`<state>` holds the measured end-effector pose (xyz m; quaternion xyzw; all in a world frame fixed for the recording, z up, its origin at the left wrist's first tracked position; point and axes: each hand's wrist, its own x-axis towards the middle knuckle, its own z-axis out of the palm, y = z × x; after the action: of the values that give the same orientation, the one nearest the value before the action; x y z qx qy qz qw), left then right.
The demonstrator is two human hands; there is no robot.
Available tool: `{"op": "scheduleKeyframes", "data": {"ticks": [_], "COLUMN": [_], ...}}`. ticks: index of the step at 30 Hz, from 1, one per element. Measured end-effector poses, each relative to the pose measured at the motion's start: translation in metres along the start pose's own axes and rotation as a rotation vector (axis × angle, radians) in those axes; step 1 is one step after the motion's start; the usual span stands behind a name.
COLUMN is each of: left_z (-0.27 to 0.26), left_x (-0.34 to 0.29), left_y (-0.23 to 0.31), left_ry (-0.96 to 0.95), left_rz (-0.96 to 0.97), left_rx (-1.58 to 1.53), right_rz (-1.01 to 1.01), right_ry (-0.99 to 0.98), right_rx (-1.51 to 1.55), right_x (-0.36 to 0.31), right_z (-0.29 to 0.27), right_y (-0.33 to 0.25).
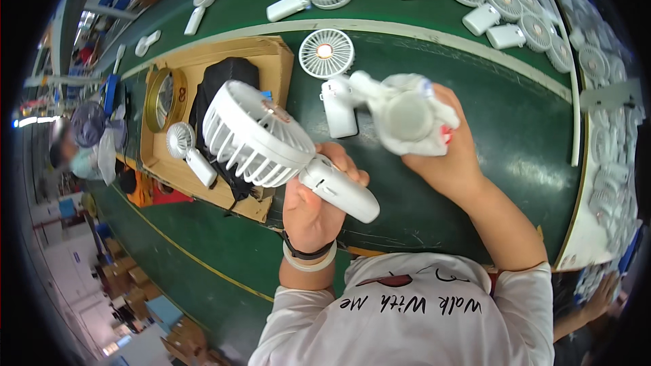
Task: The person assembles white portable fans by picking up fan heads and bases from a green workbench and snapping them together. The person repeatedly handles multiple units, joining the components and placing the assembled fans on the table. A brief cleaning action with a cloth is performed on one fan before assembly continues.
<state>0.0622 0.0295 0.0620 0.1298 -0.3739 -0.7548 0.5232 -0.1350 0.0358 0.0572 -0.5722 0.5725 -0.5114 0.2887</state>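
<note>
Left hand [313, 207] wraps its fingers tight round the handle of a white handheld fan [271, 146], raised over the near edge of the green bench [515, 135], grille tilted up-left. Right hand [444, 156] bunches a white cloth [410, 115], fingers curled about it, blurred, just right of the fan. Second fan [330, 74] lies flat behind; cardboard tray [271, 61] to the left

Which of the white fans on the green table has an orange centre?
The fan lying just above the right hand, grille facing up; the other fans have white centres.
</note>
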Motion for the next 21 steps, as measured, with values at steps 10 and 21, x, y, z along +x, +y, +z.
{"op": "scheduleKeyframes", "data": {"ticks": [10, 21], "left_z": [0.009, 0.032], "left_x": [-0.002, -0.006], "left_y": [0.006, -0.014], "left_ry": [-0.032, 0.108], "left_rz": [-0.055, 0.150], "left_rx": [-0.137, 0.168], "right_rz": [0.020, 0.417], "right_ry": [0.216, -0.659], "right_rx": [-0.166, 0.570], "right_x": [-0.004, -0.036], "right_z": [-0.008, 0.002], "right_y": [0.021, -0.068]}}
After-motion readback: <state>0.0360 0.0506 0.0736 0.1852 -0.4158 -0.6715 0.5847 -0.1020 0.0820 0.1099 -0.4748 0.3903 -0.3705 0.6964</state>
